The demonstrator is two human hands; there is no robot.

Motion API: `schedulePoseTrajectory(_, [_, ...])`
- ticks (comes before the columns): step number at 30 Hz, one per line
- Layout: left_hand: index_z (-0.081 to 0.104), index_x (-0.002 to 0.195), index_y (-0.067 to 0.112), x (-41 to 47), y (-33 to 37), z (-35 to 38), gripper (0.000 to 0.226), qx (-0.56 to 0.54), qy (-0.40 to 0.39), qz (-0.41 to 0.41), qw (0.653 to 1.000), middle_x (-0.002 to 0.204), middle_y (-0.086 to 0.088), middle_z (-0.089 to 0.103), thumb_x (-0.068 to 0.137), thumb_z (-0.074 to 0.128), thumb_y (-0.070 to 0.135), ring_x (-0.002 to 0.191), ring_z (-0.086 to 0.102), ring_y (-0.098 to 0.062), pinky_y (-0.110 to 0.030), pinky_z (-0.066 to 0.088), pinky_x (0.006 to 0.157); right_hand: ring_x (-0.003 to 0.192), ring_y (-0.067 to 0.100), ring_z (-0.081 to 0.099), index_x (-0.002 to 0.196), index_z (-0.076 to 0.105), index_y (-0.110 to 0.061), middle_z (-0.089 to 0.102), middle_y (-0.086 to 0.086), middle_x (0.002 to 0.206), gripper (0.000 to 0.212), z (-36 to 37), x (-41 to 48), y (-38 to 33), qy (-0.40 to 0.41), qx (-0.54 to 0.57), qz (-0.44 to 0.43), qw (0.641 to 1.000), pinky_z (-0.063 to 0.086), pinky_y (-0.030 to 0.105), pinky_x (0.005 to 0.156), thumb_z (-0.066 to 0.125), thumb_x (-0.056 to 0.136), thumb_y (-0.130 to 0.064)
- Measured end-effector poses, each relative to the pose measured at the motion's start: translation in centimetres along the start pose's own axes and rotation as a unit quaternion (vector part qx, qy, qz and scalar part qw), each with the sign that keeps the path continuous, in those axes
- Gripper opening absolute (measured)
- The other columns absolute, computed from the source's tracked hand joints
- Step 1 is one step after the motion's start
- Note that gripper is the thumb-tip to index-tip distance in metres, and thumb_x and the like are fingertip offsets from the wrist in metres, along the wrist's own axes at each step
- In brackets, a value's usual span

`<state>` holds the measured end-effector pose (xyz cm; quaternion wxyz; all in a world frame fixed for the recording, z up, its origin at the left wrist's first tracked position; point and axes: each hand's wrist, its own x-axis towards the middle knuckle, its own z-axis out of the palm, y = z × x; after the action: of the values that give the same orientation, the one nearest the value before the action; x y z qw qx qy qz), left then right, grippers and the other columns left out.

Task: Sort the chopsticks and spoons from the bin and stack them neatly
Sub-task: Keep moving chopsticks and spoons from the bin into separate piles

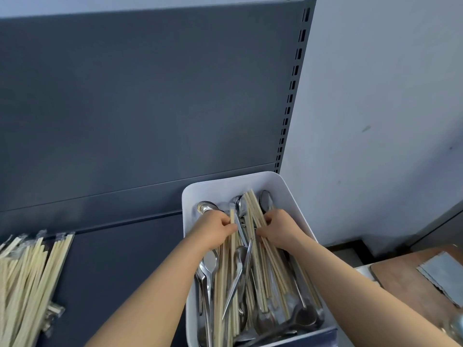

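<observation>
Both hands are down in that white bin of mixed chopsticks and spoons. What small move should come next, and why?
Probably lift the gripped chopsticks straight up, clear of the spoons. The left hand and right hand each hold a bunch in the bin, spoons lie tangled between them, and a chopstick pile already waits on the shelf to the left.

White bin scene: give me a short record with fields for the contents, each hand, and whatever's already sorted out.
bin: white bin on the dark shelf
contents: wooden chopsticks mixed with metal spoons
left hand: grips chopsticks inside the bin
right hand: grips chopsticks inside the bin
sorted out: chopstick pile on the shelf, left of the bin
</observation>
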<state>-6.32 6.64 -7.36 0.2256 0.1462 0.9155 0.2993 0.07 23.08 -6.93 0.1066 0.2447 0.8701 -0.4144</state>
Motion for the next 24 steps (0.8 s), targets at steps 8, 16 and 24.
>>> schedulePoseTrajectory(8, [0.052,0.115,0.017,-0.2,-0.3,0.6,0.044,-0.003,-0.005,-0.023,1.000,0.110,-0.002,0.055,0.081,0.075,0.034,0.095,0.057,-0.018,-0.028,0.047,0.076,0.052,0.010,0.048,0.065,0.054,-0.013,0.054,-0.001,0.061,0.032,0.5,-0.4,0.0,0.002,-0.037,0.016,0.999,0.035,0.022,0.045,0.081,0.071,-0.029])
schedulePoseTrajectory(16, [0.048,0.082,0.016,-0.1,0.9,0.6,0.029,0.059,-0.009,-0.022,0.998,0.078,-0.001,0.047,0.075,0.073,0.027,0.065,0.045,-0.016,-0.028,0.036,0.058,0.056,0.019,0.051,0.071,0.061,-0.003,0.055,0.005,0.062,0.010,0.2,-0.4,0.2,0.011,-0.023,0.035,0.999,0.039,0.021,0.048,0.065,0.074,-0.011])
schedulePoseTrajectory(24, [0.062,0.077,0.014,-0.1,0.7,-1.1,0.009,0.005,0.057,0.034,0.998,0.071,0.000,0.056,0.077,0.069,0.020,0.065,0.051,-0.018,-0.026,0.040,0.061,0.051,0.019,0.046,0.077,0.060,-0.010,0.054,0.004,0.064,0.006,-1.4,-2.0,-0.1,0.002,0.015,0.050,0.999,0.036,0.021,0.046,0.066,0.077,-0.012])
